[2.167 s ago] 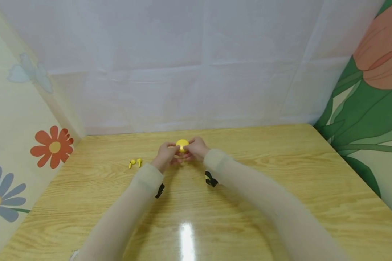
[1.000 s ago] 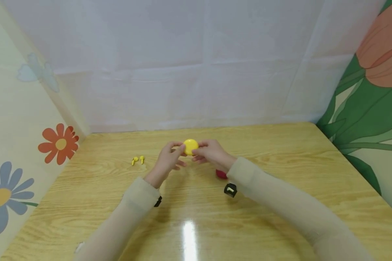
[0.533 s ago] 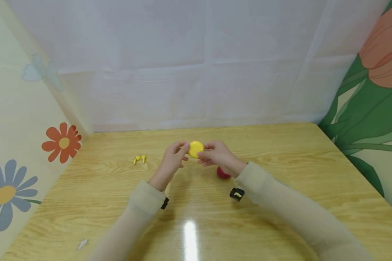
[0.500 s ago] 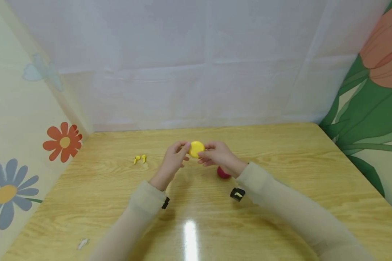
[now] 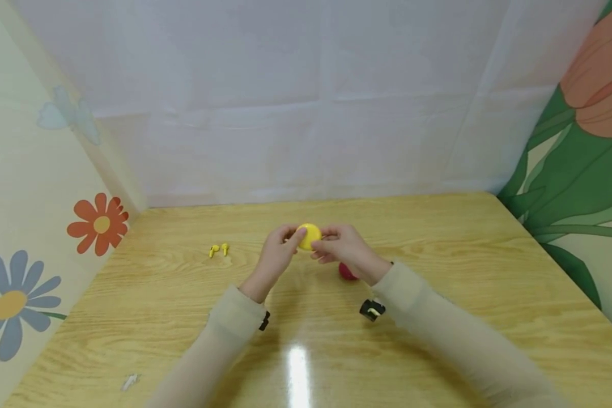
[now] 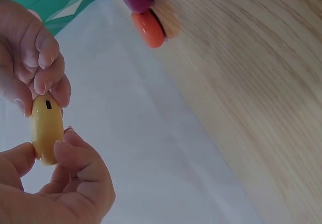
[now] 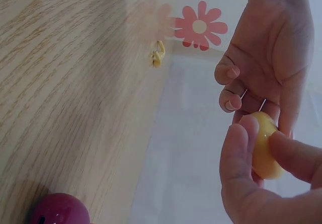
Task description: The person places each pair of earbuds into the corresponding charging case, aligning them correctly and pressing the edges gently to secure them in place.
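Note:
A round yellow earbud charging case (image 5: 311,235) is up off the table between both hands. My left hand (image 5: 274,255) pinches its left edge, the thumb lying on its face. From the other side my right hand (image 5: 351,249) pinches it between thumb and fingers. The left wrist view shows the yellow case (image 6: 48,133) edge-on, with a small dark port at one end; I cannot make out a lid gap. Two yellow earbuds (image 5: 219,250) lie on the table to the left. A magenta case (image 5: 348,271) rests partly behind my right wrist.
An orange case (image 6: 149,29) sits beside the magenta one in the left wrist view; the head view hides it. A small whitish object (image 5: 130,382) lies near the table's front left. The wooden table (image 5: 438,238) meets a white sheet at the back.
Since the earliest frame, both hands and the yellow case have shifted right, and the magenta case has come into sight. Lately my left thumb has slid further over the case's face.

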Tool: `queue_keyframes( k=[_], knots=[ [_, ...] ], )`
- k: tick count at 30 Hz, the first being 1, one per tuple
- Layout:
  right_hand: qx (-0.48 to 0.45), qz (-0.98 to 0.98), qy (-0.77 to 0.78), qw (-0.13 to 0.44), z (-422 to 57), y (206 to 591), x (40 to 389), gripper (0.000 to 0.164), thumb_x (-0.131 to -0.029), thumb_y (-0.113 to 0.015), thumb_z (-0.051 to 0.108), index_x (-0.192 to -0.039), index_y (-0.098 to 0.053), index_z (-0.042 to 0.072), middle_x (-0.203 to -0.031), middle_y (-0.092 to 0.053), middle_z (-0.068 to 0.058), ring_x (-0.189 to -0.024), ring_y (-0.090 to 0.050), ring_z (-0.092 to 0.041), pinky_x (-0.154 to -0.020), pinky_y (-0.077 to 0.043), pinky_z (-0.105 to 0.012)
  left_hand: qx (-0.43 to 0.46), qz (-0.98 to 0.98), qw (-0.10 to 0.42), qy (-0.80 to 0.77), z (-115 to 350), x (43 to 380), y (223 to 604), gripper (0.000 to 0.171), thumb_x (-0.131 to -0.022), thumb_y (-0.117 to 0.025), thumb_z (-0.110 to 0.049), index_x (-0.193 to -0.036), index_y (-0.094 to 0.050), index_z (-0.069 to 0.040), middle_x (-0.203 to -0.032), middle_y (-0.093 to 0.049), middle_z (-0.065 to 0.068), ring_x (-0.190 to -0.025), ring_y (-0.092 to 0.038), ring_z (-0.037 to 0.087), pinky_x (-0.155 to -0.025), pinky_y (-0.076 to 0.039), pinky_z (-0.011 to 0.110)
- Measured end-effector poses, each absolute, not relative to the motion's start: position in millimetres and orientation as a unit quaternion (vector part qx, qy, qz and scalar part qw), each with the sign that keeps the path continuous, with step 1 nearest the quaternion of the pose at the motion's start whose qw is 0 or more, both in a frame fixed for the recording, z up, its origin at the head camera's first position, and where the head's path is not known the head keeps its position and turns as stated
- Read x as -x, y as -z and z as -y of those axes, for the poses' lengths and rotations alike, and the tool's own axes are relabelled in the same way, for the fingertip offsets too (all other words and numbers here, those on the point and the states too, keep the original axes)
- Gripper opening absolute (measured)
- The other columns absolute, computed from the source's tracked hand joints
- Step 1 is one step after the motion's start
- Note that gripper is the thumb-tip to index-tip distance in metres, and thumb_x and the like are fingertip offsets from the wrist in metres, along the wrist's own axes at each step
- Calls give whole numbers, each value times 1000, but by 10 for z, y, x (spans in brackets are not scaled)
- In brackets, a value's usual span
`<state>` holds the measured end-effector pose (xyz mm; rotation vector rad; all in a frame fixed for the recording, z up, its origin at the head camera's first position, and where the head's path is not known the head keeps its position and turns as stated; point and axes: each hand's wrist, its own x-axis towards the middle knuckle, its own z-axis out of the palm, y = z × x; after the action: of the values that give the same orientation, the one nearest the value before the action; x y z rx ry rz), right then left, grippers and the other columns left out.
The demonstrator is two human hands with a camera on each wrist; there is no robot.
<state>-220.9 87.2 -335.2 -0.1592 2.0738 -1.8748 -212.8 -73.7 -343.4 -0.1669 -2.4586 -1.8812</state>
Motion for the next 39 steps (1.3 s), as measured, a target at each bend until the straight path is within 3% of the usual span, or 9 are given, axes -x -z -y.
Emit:
queue_keyframes(
  k=[7,22,39],
  knots=[
    [76,-727,658,183,-888,3366,2174,29,-96,-57,0,-121,-56,-15,-109,-63,-30,-69,-64,-10,-68,-55,-26,45,794,-14,607,729,2065,3402,29,-101,-54,-22,-113,-62,3,-91,-60,10,-71,-55,14,-56,-39,24],
    [110,-762,622,143,-902,3348,2093,22,-96,-57,-1,-113,-59,-14,-99,-67,-19,-79,-65,-17,-75,-56,-33,42,758,-17,650,654,2027,3450,31,-104,-48,-25,-110,-56,4,-86,-58,7,-63,-55,11,-55,-41,24],
    [124,-773,614,95,-922,3427,1998,23,-93,-61,-4,-114,-61,-13,-103,-67,-20,-85,-67,-21,-75,-56,-34,46,746,-35,664,652,1980,3419,44,-105,-45,-34,-113,-58,7,-80,-61,6,-61,-57,12,-56,-43,24]
  ],
)
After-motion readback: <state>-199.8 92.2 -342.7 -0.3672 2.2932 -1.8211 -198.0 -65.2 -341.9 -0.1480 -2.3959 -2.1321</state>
